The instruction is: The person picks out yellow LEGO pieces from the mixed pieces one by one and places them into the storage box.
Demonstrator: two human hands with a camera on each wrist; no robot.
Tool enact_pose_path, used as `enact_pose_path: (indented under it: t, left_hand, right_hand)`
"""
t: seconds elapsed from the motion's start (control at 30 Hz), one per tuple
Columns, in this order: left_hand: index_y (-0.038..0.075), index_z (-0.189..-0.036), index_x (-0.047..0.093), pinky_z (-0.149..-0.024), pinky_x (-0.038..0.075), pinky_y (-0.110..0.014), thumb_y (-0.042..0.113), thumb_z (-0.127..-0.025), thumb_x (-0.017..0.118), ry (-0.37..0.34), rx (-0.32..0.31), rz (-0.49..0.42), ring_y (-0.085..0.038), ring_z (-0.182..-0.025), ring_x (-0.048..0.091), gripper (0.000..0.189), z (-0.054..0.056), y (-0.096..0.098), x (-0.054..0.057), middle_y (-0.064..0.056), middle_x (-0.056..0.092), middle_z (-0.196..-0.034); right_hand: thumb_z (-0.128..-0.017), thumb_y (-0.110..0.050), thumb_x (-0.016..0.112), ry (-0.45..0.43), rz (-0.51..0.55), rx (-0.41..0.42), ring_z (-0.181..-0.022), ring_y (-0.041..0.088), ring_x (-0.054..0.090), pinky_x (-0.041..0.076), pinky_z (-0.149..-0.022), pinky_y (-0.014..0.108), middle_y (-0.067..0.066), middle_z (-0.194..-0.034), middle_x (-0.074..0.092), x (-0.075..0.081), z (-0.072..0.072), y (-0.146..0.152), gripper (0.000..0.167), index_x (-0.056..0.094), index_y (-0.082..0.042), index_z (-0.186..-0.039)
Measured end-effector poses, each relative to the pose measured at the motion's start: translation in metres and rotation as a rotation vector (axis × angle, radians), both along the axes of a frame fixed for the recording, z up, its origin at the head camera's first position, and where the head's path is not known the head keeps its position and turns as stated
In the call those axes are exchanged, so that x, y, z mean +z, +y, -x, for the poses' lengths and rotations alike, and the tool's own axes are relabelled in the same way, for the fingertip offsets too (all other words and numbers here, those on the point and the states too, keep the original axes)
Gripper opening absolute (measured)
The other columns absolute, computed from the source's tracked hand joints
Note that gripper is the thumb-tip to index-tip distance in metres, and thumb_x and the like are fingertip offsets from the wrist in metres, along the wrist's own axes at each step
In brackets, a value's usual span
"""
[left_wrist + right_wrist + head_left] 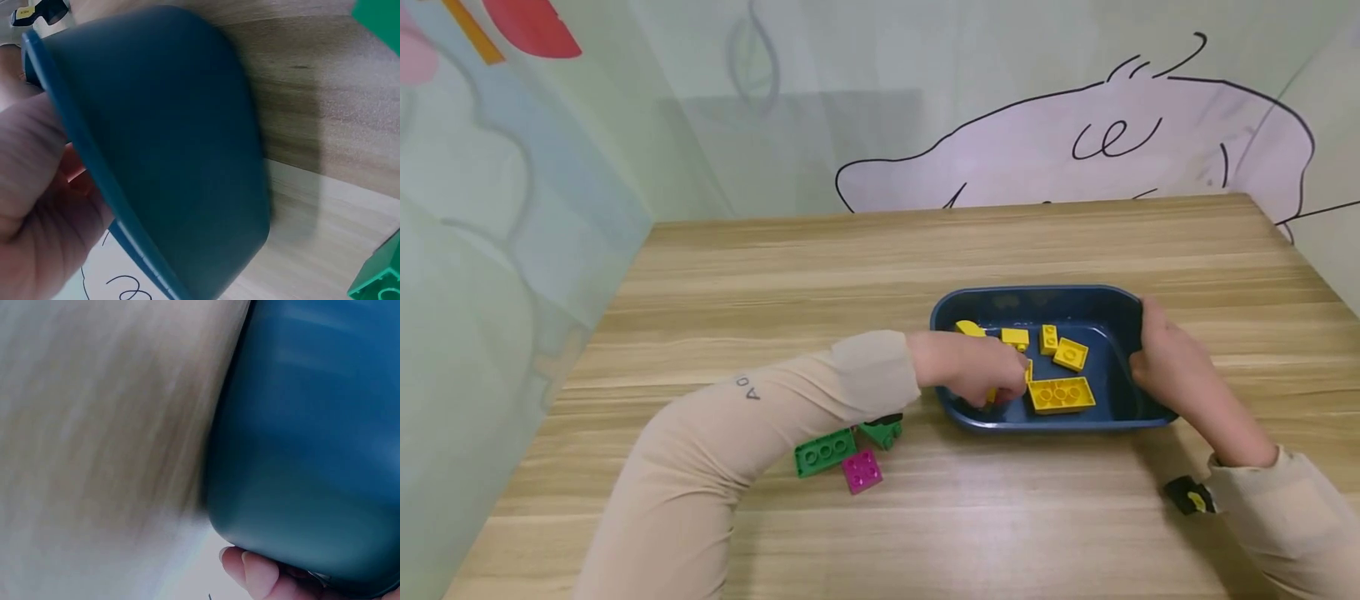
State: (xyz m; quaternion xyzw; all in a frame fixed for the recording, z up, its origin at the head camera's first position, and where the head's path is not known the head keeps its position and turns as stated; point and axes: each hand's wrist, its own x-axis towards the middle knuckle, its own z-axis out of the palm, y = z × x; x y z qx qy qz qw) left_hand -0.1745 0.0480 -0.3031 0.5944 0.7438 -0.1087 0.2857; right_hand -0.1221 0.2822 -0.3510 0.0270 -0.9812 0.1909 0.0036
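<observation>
A dark blue plastic basin (977,422) sits on the table with several yellow toy bricks inside. My left hand (977,367) reaches over its left rim, fingers bent down among the bricks. Bits of yellow show beside and below those fingers; whether they pinch a brick is hidden. A long yellow brick (1062,396) lies just right of that hand. At the basin's right end, my right hand (1172,367) grips the rim. In the right wrist view, fingertips (259,575) press against the basin's outer wall (300,456).
Under the left forearm lie a long green brick (825,453), another green piece (883,433) and a magenta brick (862,472). The wooden table (775,275) meets a wall with painted drawings at the back. A dark strap piece (1189,496) hangs by the right cuff.
</observation>
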Motion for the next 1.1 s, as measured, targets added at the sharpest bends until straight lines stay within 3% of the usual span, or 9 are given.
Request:
enact_pose_path:
  t: [0.53, 0.73, 0.9, 1.1]
  left_hand:
    - [0.011, -0.099, 0.064, -0.085, 0.041, -0.018, 0.004, -0.082, 0.069, 0.028, -0.057, -0.061, -0.013, -0.091, 0.049, 0.020, 0.000, -0.003, -0.007, 0.000, 0.055, -0.104]
    - [0.013, -0.102, 0.063, -0.082, 0.042, -0.020, 0.004, -0.080, 0.071, 0.038, -0.046, -0.123, -0.014, -0.092, 0.049, 0.025, 0.003, -0.009, -0.001, -0.001, 0.053, -0.105]
    - [0.012, -0.108, 0.062, -0.082, 0.041, -0.022, 0.015, -0.082, 0.072, 0.016, 0.043, -0.278, -0.015, -0.094, 0.049, 0.028, 0.010, -0.031, 0.011, -0.003, 0.055, -0.108]
    - [0.007, -0.118, 0.058, -0.095, 0.039, -0.026, 0.018, -0.088, 0.065, 0.019, 0.262, -0.480, -0.019, -0.108, 0.049, 0.032, 0.024, -0.084, 0.020, -0.006, 0.055, -0.117]
  right_hand:
    - [-0.073, 0.004, 0.047, 0.021, 0.000, -0.002, -0.079, 0.053, 0.052, 0.041, -0.066, 0.062, 0.048, -0.095, 0.047, 0.001, 0.001, -0.001, 0.070, 0.013, 0.022, -0.132]
    - [-0.074, 0.004, 0.047, 0.012, -0.002, 0.003, -0.079, 0.053, 0.052, 0.041, -0.066, 0.062, 0.049, -0.097, 0.046, 0.001, 0.004, -0.001, 0.070, 0.012, 0.022, -0.132]
    - [-0.074, 0.004, 0.047, 0.002, 0.001, -0.006, -0.080, 0.052, 0.052, 0.042, -0.068, 0.062, 0.048, -0.097, 0.046, 0.001, 0.006, -0.003, 0.070, 0.012, 0.022, -0.132]
    - [-0.075, 0.004, 0.047, -0.010, -0.003, -0.026, -0.081, 0.054, 0.051, 0.041, -0.068, 0.062, 0.051, -0.102, 0.043, 0.001, 0.005, 0.001, 0.071, 0.011, 0.022, -0.133]
